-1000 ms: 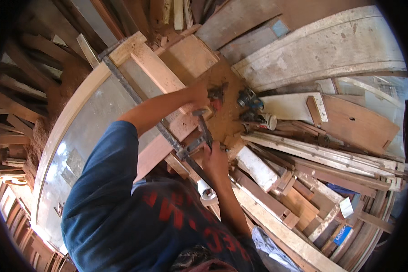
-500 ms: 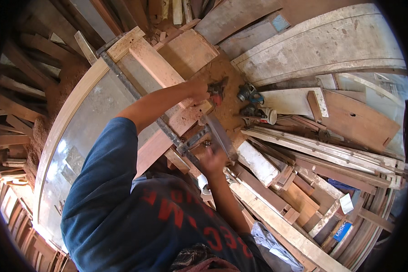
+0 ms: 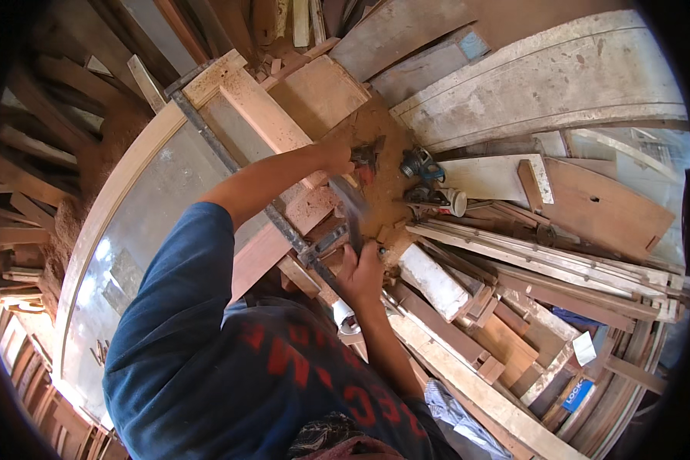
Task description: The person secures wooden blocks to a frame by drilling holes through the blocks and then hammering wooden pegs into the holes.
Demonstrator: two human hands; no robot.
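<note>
My right hand (image 3: pixel 360 274) is closed round the dark handle of a hammer (image 3: pixel 353 230). The hammer's head is smeared by motion beside the end of a reddish wooden rail (image 3: pixel 264 249). Above it, my left hand (image 3: pixel 336 156) lies at the end of a pale wooden rail (image 3: pixel 264 111); its fingers are mostly hidden, so I cannot tell what they grip. A long dark bar clamp (image 3: pixel 215 142) runs across the rails of a curved-edged wooden frame (image 3: pixel 119 172), its near end close to my right hand.
A blue power tool (image 3: pixel 425 165) and a white tub (image 3: pixel 454 202) stand on the dusty floor beyond my hands. Stacked boards (image 3: pixel 544 261) and offcuts crowd the right. A large pale panel (image 3: pixel 544 77) leans at the far right. More timber (image 3: pixel 38 146) lies at the left.
The hammer has swung away from me and to the left, toward the end of the reddish rail. My left hand stays in nearly the same place.
</note>
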